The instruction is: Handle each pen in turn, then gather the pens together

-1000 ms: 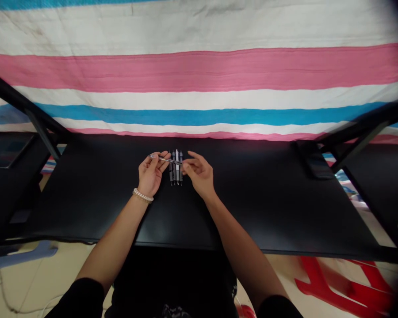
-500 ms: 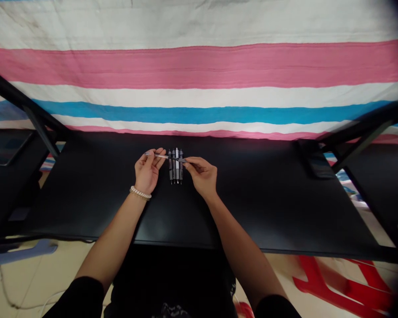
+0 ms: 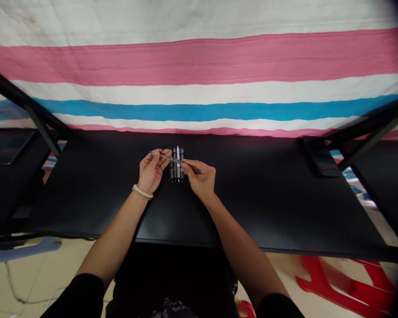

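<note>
A slim pen [image 3: 167,157] is held crosswise between my two hands, a little above the black table [image 3: 252,198]. My left hand [image 3: 151,170], with a bead bracelet on its wrist, pinches the pen's left end. My right hand [image 3: 201,176] is closed on its right end, with a dark tip sticking out past the fingers. Under the pen, a row of several pens [image 3: 177,165] lies side by side on the table, pointing away from me.
A pink, white and blue striped cloth [image 3: 199,79] hangs behind the table. A dark flat object [image 3: 321,161] lies at the table's right rear. Black frame bars rise at both sides. A red plastic stool [image 3: 345,287] stands on the floor at the right.
My right hand has closed on the pen's right end; a second ago its fingers were loose beside it. The pen stays crosswise over the row. The view has shifted slightly.
</note>
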Tool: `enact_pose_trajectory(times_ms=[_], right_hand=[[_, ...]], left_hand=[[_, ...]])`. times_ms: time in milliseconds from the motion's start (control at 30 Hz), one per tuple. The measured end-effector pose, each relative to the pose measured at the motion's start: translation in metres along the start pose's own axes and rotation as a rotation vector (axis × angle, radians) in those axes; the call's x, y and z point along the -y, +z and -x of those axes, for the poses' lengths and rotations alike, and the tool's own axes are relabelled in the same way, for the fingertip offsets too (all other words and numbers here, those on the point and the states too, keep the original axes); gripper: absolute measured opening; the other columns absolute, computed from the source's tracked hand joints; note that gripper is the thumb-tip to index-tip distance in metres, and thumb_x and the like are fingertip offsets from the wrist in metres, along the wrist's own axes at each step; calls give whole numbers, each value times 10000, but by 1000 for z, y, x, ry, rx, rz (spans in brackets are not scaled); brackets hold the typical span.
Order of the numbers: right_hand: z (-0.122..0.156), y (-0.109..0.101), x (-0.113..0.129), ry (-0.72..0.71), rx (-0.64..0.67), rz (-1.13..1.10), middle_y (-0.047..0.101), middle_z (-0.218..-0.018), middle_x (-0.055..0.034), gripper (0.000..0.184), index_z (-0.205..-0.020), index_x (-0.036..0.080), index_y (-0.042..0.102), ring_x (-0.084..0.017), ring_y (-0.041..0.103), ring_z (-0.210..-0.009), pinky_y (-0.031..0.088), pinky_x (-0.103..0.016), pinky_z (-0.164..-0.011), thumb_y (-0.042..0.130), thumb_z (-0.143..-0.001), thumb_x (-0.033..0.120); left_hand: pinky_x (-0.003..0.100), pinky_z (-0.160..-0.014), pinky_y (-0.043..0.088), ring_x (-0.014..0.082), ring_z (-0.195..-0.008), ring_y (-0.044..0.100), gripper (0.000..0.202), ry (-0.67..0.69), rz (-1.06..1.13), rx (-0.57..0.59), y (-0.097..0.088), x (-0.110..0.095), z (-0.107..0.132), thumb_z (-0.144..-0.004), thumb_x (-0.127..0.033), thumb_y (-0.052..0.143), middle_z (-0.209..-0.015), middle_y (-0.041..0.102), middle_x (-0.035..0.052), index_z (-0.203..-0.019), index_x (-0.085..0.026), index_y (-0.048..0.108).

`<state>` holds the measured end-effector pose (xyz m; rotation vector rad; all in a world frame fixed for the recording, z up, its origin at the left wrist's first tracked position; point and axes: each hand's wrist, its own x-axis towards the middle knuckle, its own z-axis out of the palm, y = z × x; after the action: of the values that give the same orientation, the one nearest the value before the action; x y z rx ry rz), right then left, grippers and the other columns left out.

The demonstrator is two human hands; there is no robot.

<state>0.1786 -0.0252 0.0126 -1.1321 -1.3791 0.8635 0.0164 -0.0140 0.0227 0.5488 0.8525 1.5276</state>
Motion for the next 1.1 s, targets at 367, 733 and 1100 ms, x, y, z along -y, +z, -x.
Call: enact_pose_trajectory(times_ms=[367, 733, 1100], right_hand=[[-3, -5, -3, 83, 130, 18, 730, -761, -32, 283, -911, 198, 745, -147, 693, -611, 588, -274, -560, 691, -874, 474], [-2, -5, 1, 174, 290, -51, 664, -615, 2, 393, -910, 167, 686, -101, 593, -453, 484, -228, -454, 590, -931, 548], [-1, -6, -4, 36, 186, 53, 655, -685, 1, 293, -953, 199, 673, -120, 611, -583, 502, -263, -575, 572, -962, 475]], left_hand=[[367, -976, 550, 193, -980, 750, 205, 7, -7, -30, -2, 1, -3, -858, -329, 777, -1015, 776, 87, -941, -165, 684], [342, -944, 541, 161, -933, 726, 163, -52, 57, -25, 3, -6, -3, -887, -317, 744, -933, 739, 36, -926, -189, 651], [213, -375, 216, 76, -390, 198, 498, -136, 416, -120, -10, -38, 0, -1034, -430, 309, -469, 221, -65, -608, -197, 420]])
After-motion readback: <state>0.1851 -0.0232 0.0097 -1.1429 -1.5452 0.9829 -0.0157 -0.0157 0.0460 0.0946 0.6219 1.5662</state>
